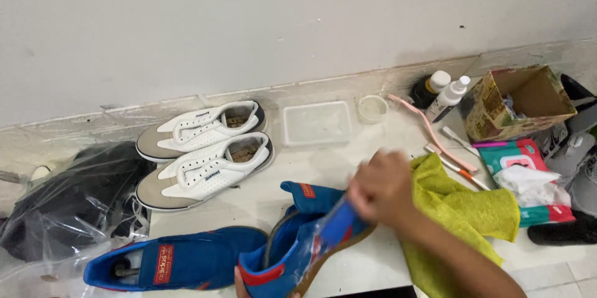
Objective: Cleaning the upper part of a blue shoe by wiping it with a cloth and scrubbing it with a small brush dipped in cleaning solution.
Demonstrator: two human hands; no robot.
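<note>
Lying nearest, at the bottom edge, a blue shoe [292, 254] is held up on the floor by the left hand [239, 280], of which only fingertips are seen; their grip cannot be told. The right hand [380, 187], blurred, is pressed on the shoe's side, fingers curled together around something blue [339, 222] that cannot be made out. A second blue shoe [177, 265] is laid just left. A yellow cloth [463, 211] is spread under the right forearm. Farther back, two white shoes [205, 152], a clear tray [317, 122], brushes [435, 136], bottles [444, 94] and a box [519, 102] are ranged along the wall.
</note>
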